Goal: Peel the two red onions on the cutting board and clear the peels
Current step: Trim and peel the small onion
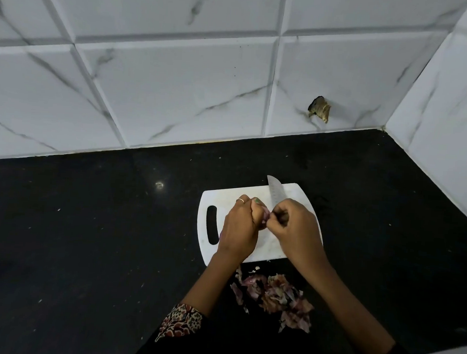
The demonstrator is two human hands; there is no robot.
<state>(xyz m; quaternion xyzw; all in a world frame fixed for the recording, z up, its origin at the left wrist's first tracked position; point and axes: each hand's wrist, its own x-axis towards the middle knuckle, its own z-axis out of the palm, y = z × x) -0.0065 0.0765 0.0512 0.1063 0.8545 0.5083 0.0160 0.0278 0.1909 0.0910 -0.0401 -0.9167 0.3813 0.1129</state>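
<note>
While the left hand (240, 226) grips a red onion (264, 215) over the cutting board (211, 203) middle, the right hand (292, 224), pinching skin, should probably strip downward in small pulls.

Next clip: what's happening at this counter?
A person is peeling a red onion over a white cutting board. The left hand grips the onion while the right hand pinches at its skin. A knife lies on the board's far side. A pile of peels sits on the black counter in front of the board, not yet cleared. A second onion isn't visible.
</note>
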